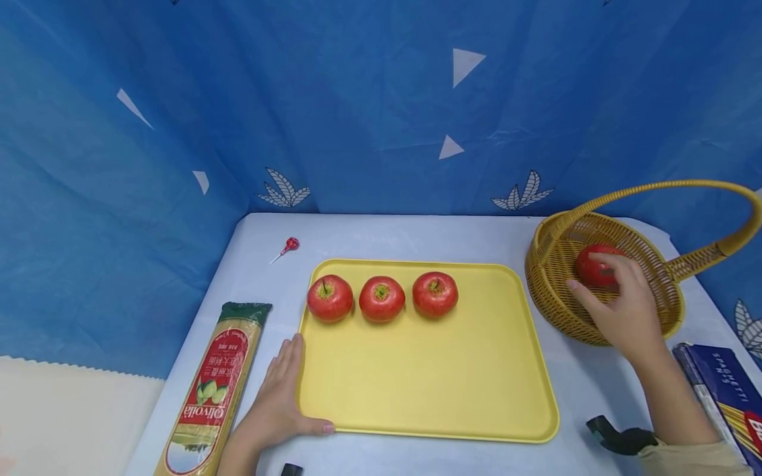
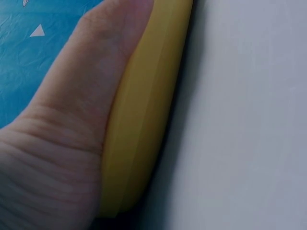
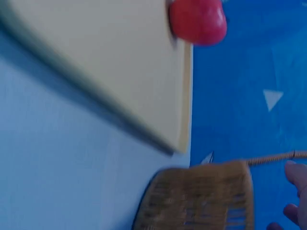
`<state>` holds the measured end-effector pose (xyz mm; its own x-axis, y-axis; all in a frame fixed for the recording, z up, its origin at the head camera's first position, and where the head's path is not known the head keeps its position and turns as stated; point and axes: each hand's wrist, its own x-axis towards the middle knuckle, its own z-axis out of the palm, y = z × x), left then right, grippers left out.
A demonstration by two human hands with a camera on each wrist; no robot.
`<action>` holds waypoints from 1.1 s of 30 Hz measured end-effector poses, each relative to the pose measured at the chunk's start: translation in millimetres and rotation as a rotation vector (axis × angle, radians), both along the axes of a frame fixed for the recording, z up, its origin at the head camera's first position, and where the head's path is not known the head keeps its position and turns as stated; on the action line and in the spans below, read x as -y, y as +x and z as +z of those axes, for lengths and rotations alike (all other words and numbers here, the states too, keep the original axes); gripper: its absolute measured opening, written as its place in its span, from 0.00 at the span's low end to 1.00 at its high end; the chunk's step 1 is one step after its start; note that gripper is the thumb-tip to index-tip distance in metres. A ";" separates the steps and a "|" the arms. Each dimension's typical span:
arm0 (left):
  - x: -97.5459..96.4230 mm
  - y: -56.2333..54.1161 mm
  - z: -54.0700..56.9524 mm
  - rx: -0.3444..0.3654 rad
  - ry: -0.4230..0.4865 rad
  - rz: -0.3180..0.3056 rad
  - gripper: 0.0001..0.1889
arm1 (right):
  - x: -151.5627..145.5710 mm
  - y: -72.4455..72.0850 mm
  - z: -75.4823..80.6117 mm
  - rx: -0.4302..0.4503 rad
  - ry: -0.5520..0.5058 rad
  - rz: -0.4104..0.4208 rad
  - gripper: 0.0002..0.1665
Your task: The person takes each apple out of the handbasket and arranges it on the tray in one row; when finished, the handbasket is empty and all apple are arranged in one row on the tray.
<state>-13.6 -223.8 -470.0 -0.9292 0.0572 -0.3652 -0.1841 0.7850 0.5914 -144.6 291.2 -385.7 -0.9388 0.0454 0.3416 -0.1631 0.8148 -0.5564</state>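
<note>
A yellow tray [image 1: 428,377] lies on the table with three red apples in a row along its far side: a left apple [image 1: 330,298], a middle apple [image 1: 381,299] and a right apple [image 1: 435,294]. My left hand [image 1: 276,403] rests at the tray's near left corner, fingers straight along the left edge and thumb at the front rim. Over a wicker basket [image 1: 544,301] is my right hand [image 1: 631,311], fingers spread and gently bent. Its fingertips overlap another red apple [image 1: 589,268] inside the basket. The right wrist view shows these fingers [image 3: 298,175] above the basket's rim.
Left of the tray lies a pasta packet [image 1: 217,390]. A red lollipop [image 1: 290,244] is behind it, near the tray's far left corner. The basket's tall handle [image 1: 673,186] arches up at the right. A blue spaghetti box [image 1: 723,387] lies by the right forearm.
</note>
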 end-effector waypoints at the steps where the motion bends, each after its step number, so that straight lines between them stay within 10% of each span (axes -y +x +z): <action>1: 0.2 0.0 -0.2 -0.003 0.001 -0.001 0.84 | -6.4 -2.7 -1.8 0.009 -0.001 -0.023 0.38; 12: 0.4 0.8 -0.6 -0.014 -0.002 0.001 0.85 | -48.0 -29.7 -15.9 0.197 0.035 -0.154 0.47; 33: 0.6 -0.1 -2.1 -0.013 -0.015 -0.005 0.85 | -67.8 -63.3 -34.3 0.439 -0.007 -0.142 0.62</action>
